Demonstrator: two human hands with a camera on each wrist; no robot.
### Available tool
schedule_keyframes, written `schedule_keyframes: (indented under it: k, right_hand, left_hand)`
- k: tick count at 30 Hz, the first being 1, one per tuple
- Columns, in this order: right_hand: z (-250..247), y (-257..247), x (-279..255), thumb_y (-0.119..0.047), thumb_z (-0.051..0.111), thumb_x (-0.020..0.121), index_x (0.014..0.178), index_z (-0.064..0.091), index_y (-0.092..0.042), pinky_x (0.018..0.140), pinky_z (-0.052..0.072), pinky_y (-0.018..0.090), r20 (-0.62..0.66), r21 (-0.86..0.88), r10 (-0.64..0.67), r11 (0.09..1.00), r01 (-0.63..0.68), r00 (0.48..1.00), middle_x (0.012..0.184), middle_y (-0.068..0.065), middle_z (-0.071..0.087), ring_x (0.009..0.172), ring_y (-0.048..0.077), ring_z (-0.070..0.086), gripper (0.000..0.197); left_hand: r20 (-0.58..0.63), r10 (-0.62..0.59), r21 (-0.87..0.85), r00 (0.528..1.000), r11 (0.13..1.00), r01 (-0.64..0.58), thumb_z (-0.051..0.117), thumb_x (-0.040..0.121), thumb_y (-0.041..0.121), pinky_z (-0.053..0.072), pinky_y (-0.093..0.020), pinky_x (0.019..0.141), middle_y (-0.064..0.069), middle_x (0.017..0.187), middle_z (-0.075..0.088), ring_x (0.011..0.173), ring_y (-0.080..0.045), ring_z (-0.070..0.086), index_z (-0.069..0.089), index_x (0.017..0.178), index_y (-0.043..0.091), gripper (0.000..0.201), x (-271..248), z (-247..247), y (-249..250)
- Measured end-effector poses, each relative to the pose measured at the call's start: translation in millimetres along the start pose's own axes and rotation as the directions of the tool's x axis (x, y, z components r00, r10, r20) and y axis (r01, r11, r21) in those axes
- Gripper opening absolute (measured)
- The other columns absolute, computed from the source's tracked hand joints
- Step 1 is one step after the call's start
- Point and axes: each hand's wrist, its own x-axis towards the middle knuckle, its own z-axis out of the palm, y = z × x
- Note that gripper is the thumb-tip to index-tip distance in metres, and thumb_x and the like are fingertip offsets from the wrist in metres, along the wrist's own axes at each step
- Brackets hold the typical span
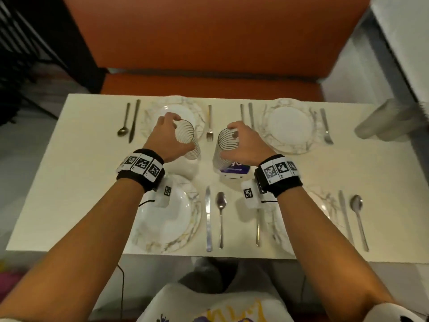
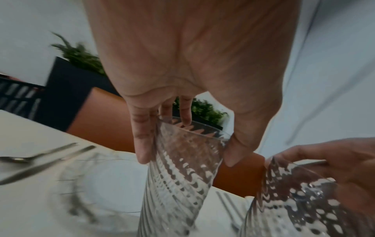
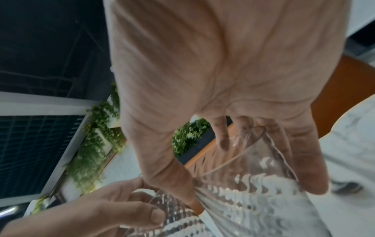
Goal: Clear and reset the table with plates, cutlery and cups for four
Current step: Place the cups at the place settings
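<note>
My left hand (image 1: 169, 138) grips a clear ribbed glass (image 1: 189, 140) near its rim, above the middle of the white table (image 1: 69, 170). My right hand (image 1: 243, 145) grips a second ribbed glass (image 1: 224, 147) the same way. Both glasses tilt, with their mouths toward the far side. In the left wrist view fingers and thumb clasp the left glass (image 2: 182, 168), and the other glass (image 2: 294, 200) shows at the right. In the right wrist view my fingers wrap the right glass (image 3: 253, 192). Four marbled plates lie set with cutlery: far left (image 1: 197, 112), far right (image 1: 289, 126), near left (image 1: 169, 224), near right (image 1: 325, 203).
An orange bench (image 1: 209, 84) runs along the table's far side. A white box with purple print (image 1: 234, 170) sits under the right glass at the table's centre. A blurred grey object (image 1: 390, 122) stands at the right edge. Forks, knives and spoons flank each plate.
</note>
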Motion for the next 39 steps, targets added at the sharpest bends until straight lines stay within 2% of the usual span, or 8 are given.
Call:
schedule_keyframes:
  k: [4, 8, 11, 16, 20, 23, 26, 39]
  right_hand:
    - [46, -30, 12, -0.035, 0.084, 0.073, 0.143, 0.039, -0.022, 0.091, 0.041, 0.03, 0.094, -0.06, -0.018, 0.998, 0.024, 0.995, 0.133, 0.007, 0.05, 0.121, 0.022, 0.05, 0.084]
    - [71, -43, 19, -0.031, 0.084, 0.073, 0.145, 0.038, -0.02, 0.088, 0.04, 0.029, 0.135, -0.096, -0.025, 0.995, 0.038, 0.991, 0.137, 0.006, 0.048, 0.123, 0.022, 0.049, 0.086]
    - [79, -46, 22, -0.029, 0.084, 0.071, 0.144, 0.037, -0.021, 0.085, 0.042, 0.03, 0.156, -0.114, -0.019, 0.993, 0.037, 0.988, 0.138, 0.007, 0.045, 0.124, 0.024, 0.049, 0.087]
    - [87, -45, 22, -0.032, 0.083, 0.071, 0.146, 0.035, -0.021, 0.097, 0.047, 0.037, 0.174, -0.146, -0.02, 0.988, 0.045, 0.985, 0.142, 0.008, 0.043, 0.128, 0.026, 0.045, 0.09]
    - [89, -46, 23, -0.045, 0.085, 0.069, 0.146, 0.034, -0.022, 0.107, 0.045, 0.046, 0.174, -0.159, -0.006, 0.987, 0.034, 0.985, 0.144, 0.007, 0.041, 0.132, 0.026, 0.043, 0.095]
    - [92, -45, 23, -0.048, 0.085, 0.07, 0.146, 0.037, -0.02, 0.106, 0.045, 0.041, 0.17, -0.119, 0.008, 0.993, 0.013, 0.985, 0.143, 0.006, 0.044, 0.131, 0.023, 0.045, 0.093]
    - [91, -44, 20, -0.043, 0.085, 0.073, 0.143, 0.039, -0.018, 0.101, 0.046, 0.034, 0.183, -0.076, 0.016, 0.997, -0.002, 0.983, 0.14, 0.005, 0.048, 0.127, 0.022, 0.048, 0.087]
    - [84, -38, 15, -0.044, 0.086, 0.074, 0.144, 0.038, -0.016, 0.094, 0.043, 0.029, 0.174, -0.089, 0.052, 0.995, -0.037, 0.983, 0.141, 0.005, 0.048, 0.128, 0.022, 0.048, 0.089]
  left_hand:
    - [-0.035, -0.085, 0.007, 0.996, 0.996, 0.086, 0.09, 0.072, 0.039, 0.049, -0.043, 0.103, -0.011, 0.135, 0.05, 0.11, -0.019, 0.05, 0.042, 0.14, 0.017, 0.085, -10, -26, -56]
    - [-0.046, -0.128, 0.007, 0.991, 0.992, 0.129, 0.09, 0.072, 0.041, 0.046, -0.046, 0.108, -0.013, 0.139, 0.048, 0.123, -0.029, 0.052, 0.042, 0.142, 0.015, 0.089, -16, -37, -86]
    - [-0.052, -0.137, 0.019, 0.989, 0.99, 0.139, 0.09, 0.072, 0.039, 0.046, -0.051, 0.109, -0.014, 0.142, 0.046, 0.126, -0.032, 0.053, 0.042, 0.143, 0.015, 0.09, -17, -38, -100]
    - [-0.08, -0.154, -0.006, 0.985, 0.988, 0.154, 0.089, 0.075, 0.038, 0.045, -0.052, 0.11, -0.014, 0.146, 0.045, 0.13, -0.033, 0.051, 0.039, 0.147, 0.014, 0.09, -18, -32, -111]
    - [-0.143, -0.199, -0.069, 0.969, 0.979, 0.191, 0.089, 0.076, 0.033, 0.043, -0.049, 0.112, -0.018, 0.148, 0.043, 0.134, -0.035, 0.048, 0.033, 0.15, 0.007, 0.097, -16, -29, -113]
    - [-0.14, -0.251, -0.108, 0.958, 0.966, 0.237, 0.089, 0.076, 0.03, 0.042, -0.045, 0.113, -0.018, 0.149, 0.043, 0.136, -0.034, 0.046, 0.033, 0.15, 0.006, 0.095, -13, -29, -112]
    - [-0.125, -0.274, -0.116, 0.954, 0.959, 0.26, 0.089, 0.076, 0.027, 0.043, -0.044, 0.112, -0.018, 0.148, 0.044, 0.136, -0.033, 0.045, 0.034, 0.149, 0.005, 0.094, -10, -31, -110]
    - [-0.116, -0.281, -0.07, 0.953, 0.959, 0.274, 0.087, 0.075, 0.018, 0.041, -0.045, 0.113, -0.02, 0.151, 0.037, 0.138, -0.036, 0.042, 0.03, 0.152, 0.004, 0.097, -7, -33, -109]
